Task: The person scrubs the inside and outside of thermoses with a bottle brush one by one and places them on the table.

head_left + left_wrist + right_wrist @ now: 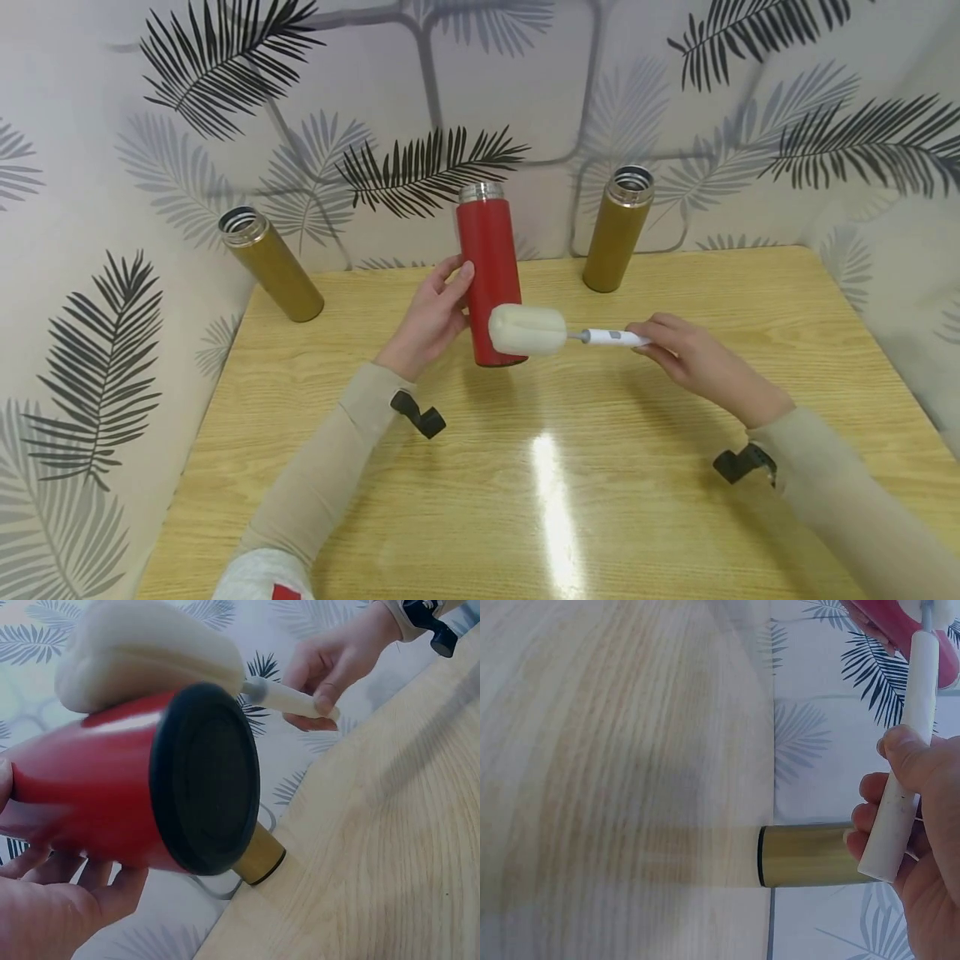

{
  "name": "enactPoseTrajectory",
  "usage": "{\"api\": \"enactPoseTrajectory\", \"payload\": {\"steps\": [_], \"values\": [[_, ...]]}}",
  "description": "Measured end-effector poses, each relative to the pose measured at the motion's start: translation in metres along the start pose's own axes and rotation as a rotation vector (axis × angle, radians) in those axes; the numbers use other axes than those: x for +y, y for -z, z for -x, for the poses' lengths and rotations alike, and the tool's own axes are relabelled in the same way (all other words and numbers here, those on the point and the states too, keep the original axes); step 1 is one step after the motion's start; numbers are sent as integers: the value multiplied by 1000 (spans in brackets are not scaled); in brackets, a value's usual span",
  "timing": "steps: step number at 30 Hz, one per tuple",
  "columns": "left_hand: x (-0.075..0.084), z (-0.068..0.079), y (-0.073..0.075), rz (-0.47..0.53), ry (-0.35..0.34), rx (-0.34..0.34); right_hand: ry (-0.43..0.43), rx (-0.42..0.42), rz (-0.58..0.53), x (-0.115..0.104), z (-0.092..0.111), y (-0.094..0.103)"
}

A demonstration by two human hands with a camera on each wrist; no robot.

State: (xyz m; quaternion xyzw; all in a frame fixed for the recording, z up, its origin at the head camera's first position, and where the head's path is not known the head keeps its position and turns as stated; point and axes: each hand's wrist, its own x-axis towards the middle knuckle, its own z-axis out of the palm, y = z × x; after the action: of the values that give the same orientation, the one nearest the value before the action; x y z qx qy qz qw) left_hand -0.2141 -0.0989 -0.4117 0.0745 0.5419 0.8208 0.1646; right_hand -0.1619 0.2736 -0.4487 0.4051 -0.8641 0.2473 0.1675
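My left hand (438, 312) grips a red thermos flask (489, 250) around its side and holds it up off the table. The flask's lid is off and its steel neck points up and away. In the left wrist view its black base (206, 780) faces the camera. My right hand (686, 354) pinches the white handle (901, 765) of a bottle brush, whose cream sponge head (528, 330) lies across the lower part of the flask. In the left wrist view the sponge appears along the flask's outer side; whether they touch I cannot tell.
A gold flask (273, 268) without a lid stands at the table's back left. Another lidless gold flask (617, 232) stands at the back right, near the wall. The wooden table (465, 500) meets a leaf-patterned wall (375, 75) behind them.
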Motion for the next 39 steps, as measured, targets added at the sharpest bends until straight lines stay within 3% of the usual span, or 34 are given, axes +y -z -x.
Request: {"api": "enactPoseTrajectory", "payload": {"steps": [16, 21, 29, 39], "values": [[-15, 5, 3, 19, -12, -174, -63, 80, 9, 8, -18, 14], [-16, 5, 4, 4, 10, -219, -96, 69, 26, 9, -20, 19], [-17, 3, -1, -256, 97, -135, -108, 100, 38, 9, -25, 24], [-19, 3, 0, -221, 56, -166, -92, 106, 9, 9, -28, 20]]}}
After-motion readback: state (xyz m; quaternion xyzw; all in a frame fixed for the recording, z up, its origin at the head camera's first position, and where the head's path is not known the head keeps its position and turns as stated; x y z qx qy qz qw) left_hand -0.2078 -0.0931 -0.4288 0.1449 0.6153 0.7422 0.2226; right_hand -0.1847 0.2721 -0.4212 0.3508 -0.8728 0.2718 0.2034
